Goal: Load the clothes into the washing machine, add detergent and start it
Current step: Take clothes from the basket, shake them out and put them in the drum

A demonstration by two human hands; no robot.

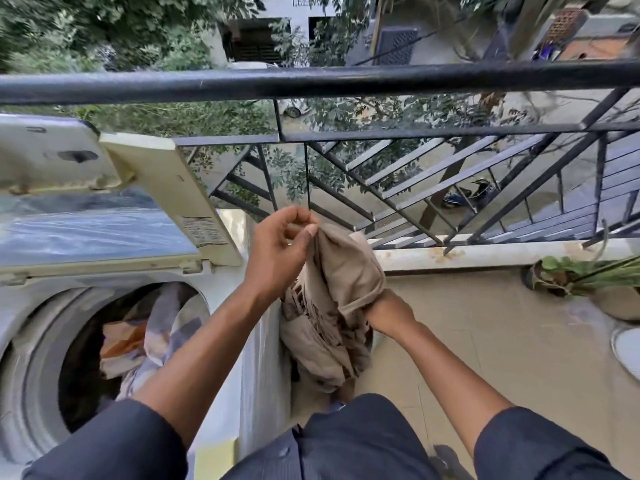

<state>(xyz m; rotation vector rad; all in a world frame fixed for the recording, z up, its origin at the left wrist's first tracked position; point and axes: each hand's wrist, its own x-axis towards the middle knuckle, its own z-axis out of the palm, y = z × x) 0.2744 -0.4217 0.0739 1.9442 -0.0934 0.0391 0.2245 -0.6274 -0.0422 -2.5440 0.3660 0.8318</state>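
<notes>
A top-loading white washing machine (239,358) stands at the left with its lid (104,233) raised. Inside its drum (45,358) lies a patterned cloth in white, orange and lilac (138,344). To the right of the machine I hold up a beige garment (343,282). My left hand (280,251) pinches its top edge. My right hand (388,313) grips its lower fold. More beige fabric hangs below, over a container that is mostly hidden.
A black metal balcony railing (346,81) runs across in front, with a street and trees far below. A low ledge (485,252) sits under it. A potted plant (581,278) and a round white object (627,348) are at the right on the tiled floor (485,341).
</notes>
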